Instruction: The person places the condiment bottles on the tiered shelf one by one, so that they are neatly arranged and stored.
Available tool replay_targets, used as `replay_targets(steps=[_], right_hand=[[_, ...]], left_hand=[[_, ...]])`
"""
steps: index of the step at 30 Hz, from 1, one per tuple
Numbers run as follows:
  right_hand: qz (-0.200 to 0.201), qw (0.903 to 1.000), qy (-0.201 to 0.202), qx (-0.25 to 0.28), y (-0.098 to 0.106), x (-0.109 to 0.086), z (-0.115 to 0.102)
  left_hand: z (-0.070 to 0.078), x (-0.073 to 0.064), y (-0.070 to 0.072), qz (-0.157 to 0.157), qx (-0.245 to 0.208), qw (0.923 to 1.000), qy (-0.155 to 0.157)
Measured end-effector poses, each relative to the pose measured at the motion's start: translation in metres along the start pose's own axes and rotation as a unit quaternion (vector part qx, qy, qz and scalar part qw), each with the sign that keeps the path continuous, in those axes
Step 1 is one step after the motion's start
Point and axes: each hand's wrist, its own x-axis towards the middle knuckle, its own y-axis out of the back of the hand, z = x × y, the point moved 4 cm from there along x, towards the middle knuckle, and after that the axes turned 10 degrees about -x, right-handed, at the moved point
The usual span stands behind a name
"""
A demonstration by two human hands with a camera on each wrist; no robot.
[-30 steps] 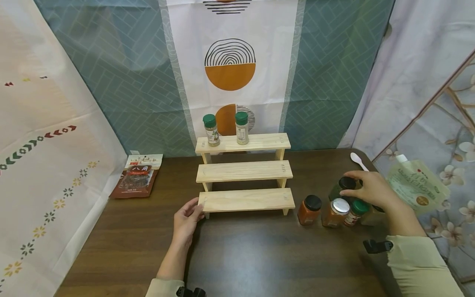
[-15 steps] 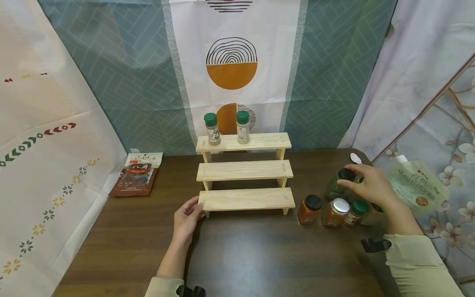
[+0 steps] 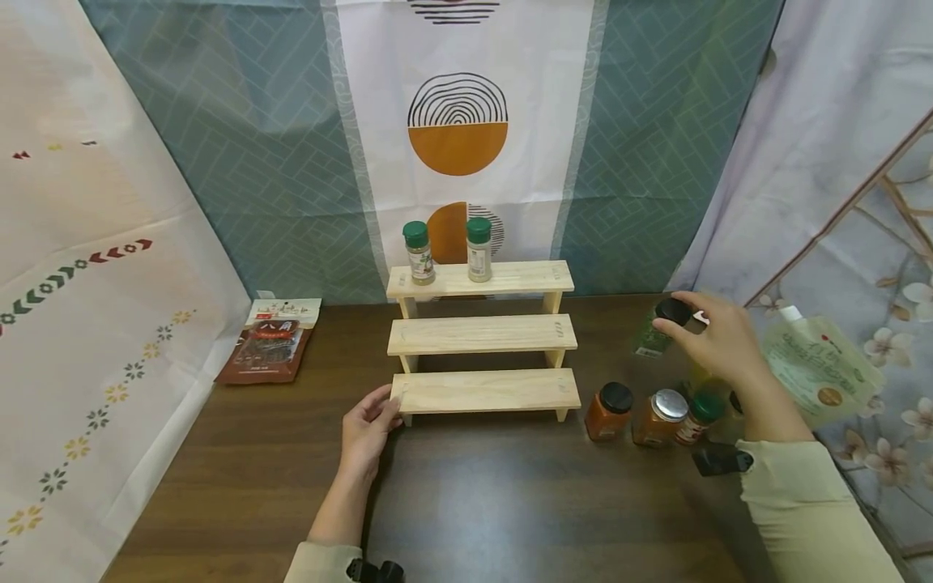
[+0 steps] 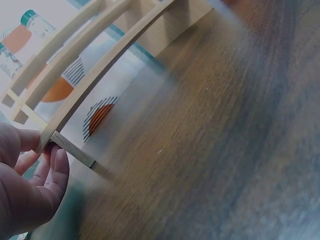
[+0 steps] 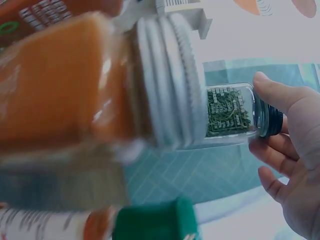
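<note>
The left hand point(image 3: 364, 429) pinches the end of the wooden rack point(image 3: 484, 392) beside it, while the right hand point(image 3: 720, 334) grips the black-lidded herb jar point(image 3: 649, 338) at its left, best held steady and clear of the silver-lidded jar point(image 3: 659, 421) near that hand.

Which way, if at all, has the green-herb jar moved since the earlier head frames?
Yes, the green-herb jar moved up-frame and slightly left, away from the stationary silver-lidded spice jar.
</note>
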Motion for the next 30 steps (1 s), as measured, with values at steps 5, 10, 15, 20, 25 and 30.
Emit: replay_targets(steps=[5,10,15,20,25,30], right_hand=[[-0.016,0.9999,-0.003,-0.005,0.003,0.010,-0.012],[-0.023,0.9997,0.009,-0.007,0.003,0.024,-0.026],[-0.004,0.9998,0.022,-0.003,0.006,0.040,-0.039],[0.014,0.9989,0.044,0.003,0.011,0.053,-0.051],[0.026,0.9981,0.056,0.002,0.015,0.065,-0.061],[0.031,0.9972,0.067,0.002,0.016,0.077,-0.072]], left_hand=[[-0.001,-0.001,0.000,-0.003,0.001,1.0000,0.003],[-0.002,-0.001,0.000,0.003,0.004,1.0000,-0.003],[-0.003,0.001,0.000,0.007,0.003,1.0000,-0.005],[-0.003,0.000,0.000,0.008,0.003,1.0000,-0.002],[-0.003,0.000,0.000,0.005,0.003,1.0000,-0.003],[-0.004,0.001,-0.001,0.007,0.005,1.0000,-0.001]])
